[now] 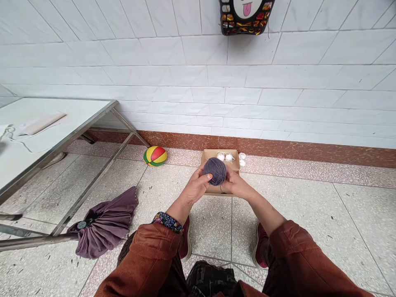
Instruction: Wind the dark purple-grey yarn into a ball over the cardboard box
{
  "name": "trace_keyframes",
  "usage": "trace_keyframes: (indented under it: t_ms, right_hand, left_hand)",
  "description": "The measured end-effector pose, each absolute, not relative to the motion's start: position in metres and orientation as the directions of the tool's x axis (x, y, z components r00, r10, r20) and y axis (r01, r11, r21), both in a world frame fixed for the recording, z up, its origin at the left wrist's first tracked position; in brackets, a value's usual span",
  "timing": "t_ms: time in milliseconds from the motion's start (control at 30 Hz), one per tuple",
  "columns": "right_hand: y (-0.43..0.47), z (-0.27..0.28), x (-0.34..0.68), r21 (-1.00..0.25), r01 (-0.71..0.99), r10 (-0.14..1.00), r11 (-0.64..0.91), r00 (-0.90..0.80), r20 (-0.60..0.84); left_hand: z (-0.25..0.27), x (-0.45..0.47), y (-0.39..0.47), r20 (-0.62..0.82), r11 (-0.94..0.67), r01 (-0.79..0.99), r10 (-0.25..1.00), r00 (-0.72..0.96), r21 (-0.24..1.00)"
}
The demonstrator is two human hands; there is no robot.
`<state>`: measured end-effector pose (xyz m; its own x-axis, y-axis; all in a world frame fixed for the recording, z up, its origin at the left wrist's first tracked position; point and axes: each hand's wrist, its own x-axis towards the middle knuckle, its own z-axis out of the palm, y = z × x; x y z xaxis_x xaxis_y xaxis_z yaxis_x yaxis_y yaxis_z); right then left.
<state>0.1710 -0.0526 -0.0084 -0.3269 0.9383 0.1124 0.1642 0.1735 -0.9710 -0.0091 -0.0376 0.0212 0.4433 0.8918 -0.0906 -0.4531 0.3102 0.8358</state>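
A ball of grey-purple yarn (214,171) is held up between both of my hands. My left hand (198,184) wraps its left side, with the thumb across the front. On the right side, the fingers of my right hand (236,183) press against the ball, partly hidden behind it. Below and behind the ball, a shallow cardboard box (235,166) lies open on the floor by the wall. Two white balls (229,157) sit inside the box, and more white balls (242,156) lie just outside its right edge.
A white-topped metal-framed table (77,111) stands at the left, with a folded pale cloth (43,123) on top. A purple folded umbrella (108,222) lies beneath its edge. Near the wall rests a red, yellow and green ball (155,156). A patterned bag (246,18) hangs on the tiled wall.
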Motion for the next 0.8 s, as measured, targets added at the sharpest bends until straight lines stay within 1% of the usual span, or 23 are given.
trace_keyframes:
  t_ms: [33, 100, 167, 233, 300, 400, 467, 500, 567, 633, 700, 733, 800]
  right_hand:
    - [-0.054, -0.009, 0.168, -0.97, 0.184, 0.939, 0.156, -0.332, 0.089]
    - [-0.059, -0.01, 0.166, -0.937, 0.301, 0.941, 0.179, -0.33, 0.073]
    - [-0.064, -0.008, 0.166, -0.864, 0.423, 0.922, 0.273, -0.371, 0.11]
    - [-0.07, -0.002, 0.166, -0.795, 0.472, 0.877, 0.38, -0.458, 0.147]
    - [-0.073, 0.007, 0.167, -0.762, 0.473, 0.85, 0.443, -0.492, 0.188]
    - [-0.073, 0.022, 0.174, -0.782, 0.428, 0.868, 0.453, -0.41, 0.279]
    - [-0.07, 0.03, 0.182, -0.813, 0.384, 0.889, 0.437, -0.32, 0.327]
    - [-0.067, 0.031, 0.186, -0.827, 0.366, 0.899, 0.426, -0.271, 0.343]
    - [-0.062, 0.031, 0.194, -0.851, 0.346, 0.919, 0.394, -0.169, 0.357]
    - [-0.057, 0.026, 0.199, -0.874, 0.34, 0.937, 0.346, -0.086, 0.338]
    - [-0.053, 0.018, 0.2, -0.89, 0.347, 0.953, 0.296, -0.05, 0.297]
    - [-0.051, 0.014, 0.199, -0.893, 0.357, 0.96, 0.273, -0.046, 0.275]
    - [-0.049, 0.007, 0.196, -0.895, 0.39, 0.974, 0.219, -0.04, 0.221]
  left_hand:
    - [0.021, -0.01, -0.035, -0.089, 0.298, -0.466, 0.904, 0.418, 0.833]
    - [0.02, -0.012, -0.029, -0.09, 0.259, -0.5, 0.937, 0.338, 0.827]
    - [0.018, -0.013, -0.023, -0.11, 0.224, -0.518, 0.964, 0.242, 0.825]
    - [0.015, -0.013, -0.019, -0.154, 0.22, -0.498, 0.973, 0.17, 0.839]
    - [0.011, -0.012, -0.017, -0.193, 0.236, -0.424, 0.971, 0.142, 0.874]
    - [0.005, -0.01, -0.02, -0.185, 0.213, -0.204, 0.972, 0.148, 0.956]
    - [0.002, -0.009, -0.023, -0.163, 0.18, -0.058, 0.961, 0.222, 0.982]
    - [0.002, -0.009, -0.025, -0.164, 0.174, -0.01, 0.943, 0.289, 0.985]
    - [0.002, -0.01, -0.028, -0.174, 0.181, 0.028, 0.876, 0.45, 0.983]
    - [0.004, -0.011, -0.032, -0.155, 0.195, -0.001, 0.782, 0.604, 0.981]
    - [0.008, -0.01, -0.036, -0.091, 0.22, -0.094, 0.701, 0.707, 0.971]
    - [0.01, -0.01, -0.037, -0.054, 0.242, -0.155, 0.683, 0.728, 0.958]
    - [0.013, -0.008, -0.04, -0.017, 0.303, -0.272, 0.696, 0.718, 0.914]
